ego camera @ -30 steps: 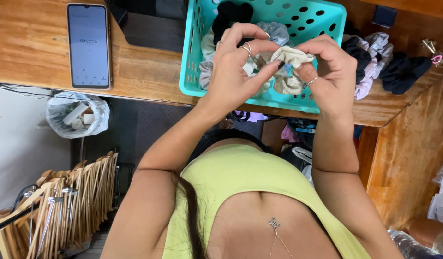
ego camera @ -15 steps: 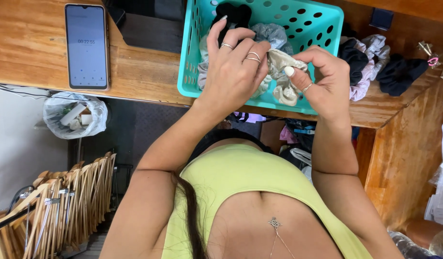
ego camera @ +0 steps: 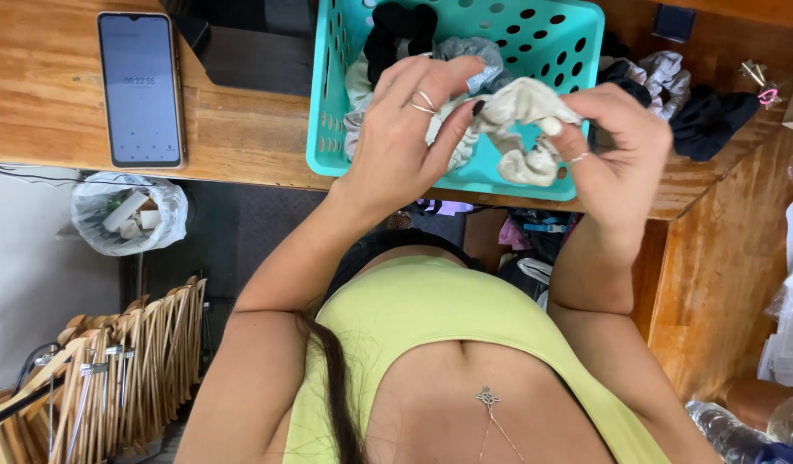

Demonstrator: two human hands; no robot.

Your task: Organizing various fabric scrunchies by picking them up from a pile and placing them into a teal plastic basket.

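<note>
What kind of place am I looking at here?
Probably a home laundry or clothes-sorting corner: a teal basket of small garments on a wooden table, a rack of wooden hangers, and both hands folding a pale cloth piece.

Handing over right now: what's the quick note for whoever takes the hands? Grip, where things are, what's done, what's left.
Left hand and right hand: both pinch one pale cloth piece, held above the teal basket.
The basket holds black, grey and pale pieces. A grey and dark heap lies on the wooden table to its right.
Done: one piece lifted.
Left: it is not yet set down.
</note>
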